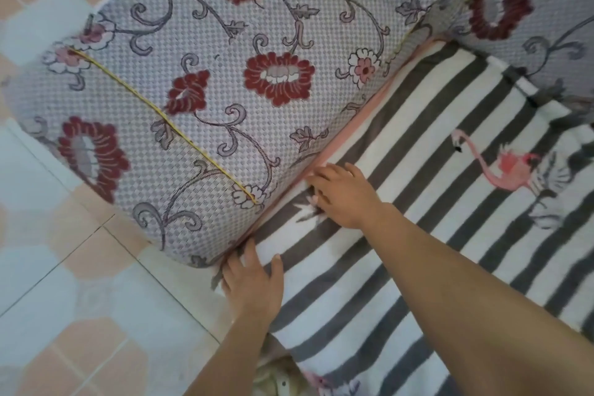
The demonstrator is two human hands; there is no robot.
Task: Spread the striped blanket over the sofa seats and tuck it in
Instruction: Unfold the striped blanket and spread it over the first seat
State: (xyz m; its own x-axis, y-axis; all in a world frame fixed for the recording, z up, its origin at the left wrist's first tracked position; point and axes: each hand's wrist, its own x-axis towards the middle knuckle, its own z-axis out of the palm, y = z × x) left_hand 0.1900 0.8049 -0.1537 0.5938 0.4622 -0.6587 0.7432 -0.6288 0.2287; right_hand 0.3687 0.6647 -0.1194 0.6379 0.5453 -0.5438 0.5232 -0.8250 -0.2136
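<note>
A floor of pale blue-white and peach tiles (64, 267) fills the left side of the view, and on it stands a sofa upholstered in grey-white checked fabric with dark red flowers and grey scrolls, its broad armrest (199, 80) rising at the left and its backrest (530, 19) at the far right. The grey and white striped fleece blanket with a pink binding and pink flamingo prints (418, 170) already lies flat across the seat, reaching from the near edge to the backrest, so the spreading looks done on this part. The work now seems to be the tucking along the armrest: the pink edge runs down the crease between seat and armrest, pushed in at the far stretch, while the near corner is not yet neatly in. The left hand (252, 286) rests flat on the blanket's near corner by the front of the armrest, fingers spread and straight, holding nothing. The right hand (342, 193) is farther along the crease, its fingertips bent down against the cloth at the seam; whether it pinches the fabric or only pushes it I cannot tell. The two hands are apart, both on the blanket. Counted: one blanket, one armrest in view, two hands, and two flamingo prints, one whole and one partly seen at the near edge. The rest of the sofa is out of view.
</note>
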